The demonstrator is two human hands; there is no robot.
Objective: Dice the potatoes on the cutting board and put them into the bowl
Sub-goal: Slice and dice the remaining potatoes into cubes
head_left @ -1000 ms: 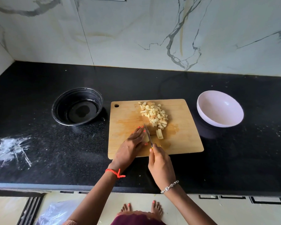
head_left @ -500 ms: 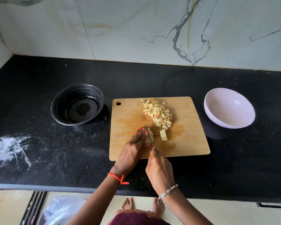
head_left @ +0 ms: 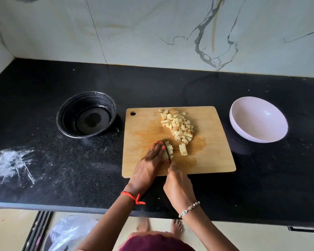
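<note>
Wooden cutting board (head_left: 207,160), centre frame: left hand (head_left: 149,167) presses straight fingers on a potato piece (head_left: 169,148), right hand (head_left: 178,187) grips the knife (head_left: 168,151) cutting into it. Just above lies the diced pile (head_left: 178,125); the pale bowl (head_left: 257,120) sits at right.

Left hand (head_left: 149,164) presses potato (head_left: 165,156), right hand (head_left: 178,187) grips knife (head_left: 167,150).

We see a black countertop (head_left: 43,142) with fine pale flecks and a white smear (head_left: 13,163). The wall (head_left: 152,33) is white marble veined in grey. The cutting board (head_left: 212,156) is tan wood, the diced potatoes (head_left: 178,125) pale yellow, the bowl (head_left: 257,118) pale pink, the second bowl (head_left: 87,115) black. The knife (head_left: 168,151) looks dark, the fingernails (head_left: 160,142) orange, the wrist thread (head_left: 132,197) red, the bracelet (head_left: 188,209) silver.
</note>
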